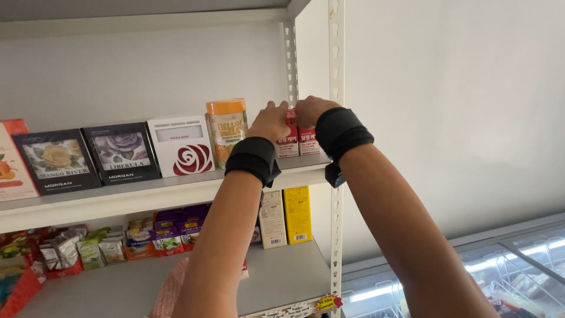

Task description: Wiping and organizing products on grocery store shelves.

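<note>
Both my arms reach up to the upper shelf (176,191), each wrist wrapped in a black band. My left hand (271,121) and my right hand (311,110) meet on small red and white boxes (297,141) standing at the shelf's right end. The fingers of both hands curl over the tops of these boxes. My hands cover the upper parts of the boxes, so the exact grip is hidden. An orange-lidded jar (226,129) stands just left of my left hand.
Left of the jar stand a white box with a red rose (181,146) and two dark flower boxes (88,156). The lower shelf (282,277) holds a yellow box (298,215), a pale box and several snack packets. A glass-topped freezer (500,265) sits at lower right.
</note>
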